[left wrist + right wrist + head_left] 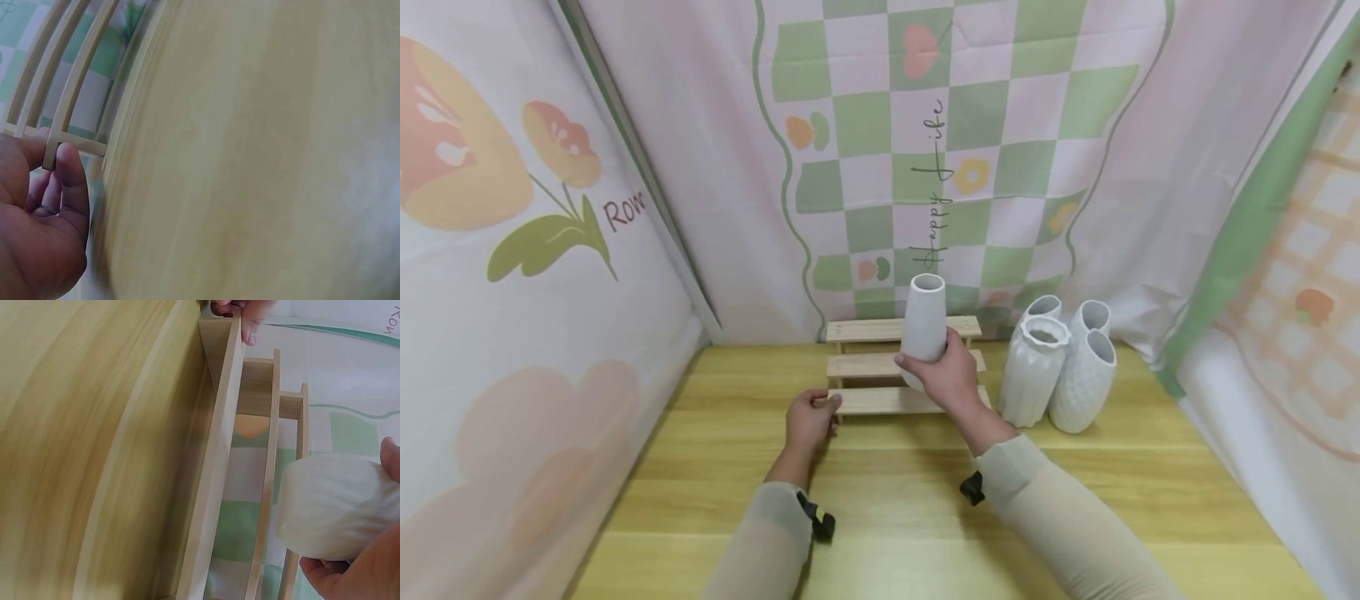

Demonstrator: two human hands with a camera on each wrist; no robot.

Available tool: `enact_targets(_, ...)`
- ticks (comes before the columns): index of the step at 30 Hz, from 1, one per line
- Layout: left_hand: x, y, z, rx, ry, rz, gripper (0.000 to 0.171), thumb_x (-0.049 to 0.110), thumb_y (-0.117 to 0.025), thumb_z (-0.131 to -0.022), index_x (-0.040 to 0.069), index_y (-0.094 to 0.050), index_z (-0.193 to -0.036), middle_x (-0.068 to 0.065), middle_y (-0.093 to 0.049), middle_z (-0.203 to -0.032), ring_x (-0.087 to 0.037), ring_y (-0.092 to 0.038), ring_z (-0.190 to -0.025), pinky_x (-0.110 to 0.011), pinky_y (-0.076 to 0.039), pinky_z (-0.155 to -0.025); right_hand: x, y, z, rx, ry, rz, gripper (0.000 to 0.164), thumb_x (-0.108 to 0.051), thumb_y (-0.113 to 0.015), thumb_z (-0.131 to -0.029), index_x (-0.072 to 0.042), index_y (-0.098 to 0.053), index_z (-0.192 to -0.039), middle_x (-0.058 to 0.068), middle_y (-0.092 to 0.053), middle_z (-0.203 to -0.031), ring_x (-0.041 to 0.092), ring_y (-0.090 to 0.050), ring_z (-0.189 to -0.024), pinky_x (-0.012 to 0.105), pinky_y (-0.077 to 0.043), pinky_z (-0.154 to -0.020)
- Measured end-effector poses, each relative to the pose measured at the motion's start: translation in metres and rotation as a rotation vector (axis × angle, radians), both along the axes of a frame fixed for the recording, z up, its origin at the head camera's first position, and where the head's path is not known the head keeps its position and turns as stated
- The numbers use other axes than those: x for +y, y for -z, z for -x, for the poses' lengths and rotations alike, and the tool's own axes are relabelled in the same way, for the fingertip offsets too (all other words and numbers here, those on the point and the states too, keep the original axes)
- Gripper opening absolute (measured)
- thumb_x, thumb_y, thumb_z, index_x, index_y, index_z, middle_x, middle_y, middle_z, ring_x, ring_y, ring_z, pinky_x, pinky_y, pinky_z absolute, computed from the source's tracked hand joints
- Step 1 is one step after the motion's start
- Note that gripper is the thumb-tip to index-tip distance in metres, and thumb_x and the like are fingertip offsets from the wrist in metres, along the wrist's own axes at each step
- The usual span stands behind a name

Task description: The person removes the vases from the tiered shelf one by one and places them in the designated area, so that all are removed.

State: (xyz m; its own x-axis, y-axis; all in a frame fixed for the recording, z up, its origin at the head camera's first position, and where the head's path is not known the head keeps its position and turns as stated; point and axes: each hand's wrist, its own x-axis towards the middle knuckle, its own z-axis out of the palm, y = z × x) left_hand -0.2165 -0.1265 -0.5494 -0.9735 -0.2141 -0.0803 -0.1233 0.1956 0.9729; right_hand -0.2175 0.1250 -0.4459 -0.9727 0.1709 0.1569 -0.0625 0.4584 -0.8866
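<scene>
My right hand (951, 373) grips a white vase (925, 321) around its lower part and holds it upright over the steps of a small wooden tiered rack (880, 402). In the right wrist view the vase's base (312, 506) shows beside the rack's slats, with fingers on either side of it. My left hand (810, 423) pinches the left end of the rack's lowest, front step. Its thumb and fingers close on that slat's end (55, 140) in the left wrist view.
Several white vases, among them a fluted one (1033, 375) and a diamond-textured one (1084, 383), stand grouped right of the rack. Behind the wooden table (895, 517) hangs a green-checked curtain (925, 125), with printed cloth (550, 333) along the left side.
</scene>
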Motion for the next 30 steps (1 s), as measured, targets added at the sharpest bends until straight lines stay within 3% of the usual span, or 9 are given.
enact_targets(21, -0.001, 0.002, 0.002, 0.007, 0.004, 0.006, 0.041, 0.024, -0.075, -0.097, -0.001, -0.065, -0.128, -0.014, -0.071, -0.093, -0.020, -0.067, -0.062, -0.030, -0.059, -0.057, 0.018, 0.006, -0.017, -0.003, 0.005, -0.019, 0.092, -0.042, -0.092, -0.077, -0.009, -0.045, -0.148, 0.017, -0.058, -0.137, 0.039, -0.059, -0.124, 0.059, -0.051, -0.103)
enact_targets(30, -0.001, 0.000, -0.001, 0.024, 0.012, 0.012, 0.041, 0.025, -0.076, -0.097, -0.002, -0.065, -0.127, -0.017, -0.074, -0.094, -0.023, -0.069, -0.062, -0.030, -0.058, -0.056, 0.026, 0.012, -0.030, 0.004, 0.019, -0.019, 0.097, -0.040, -0.093, -0.075, -0.008, -0.042, -0.151, 0.019, -0.059, -0.136, 0.040, -0.059, -0.122, 0.058, -0.052, -0.102)
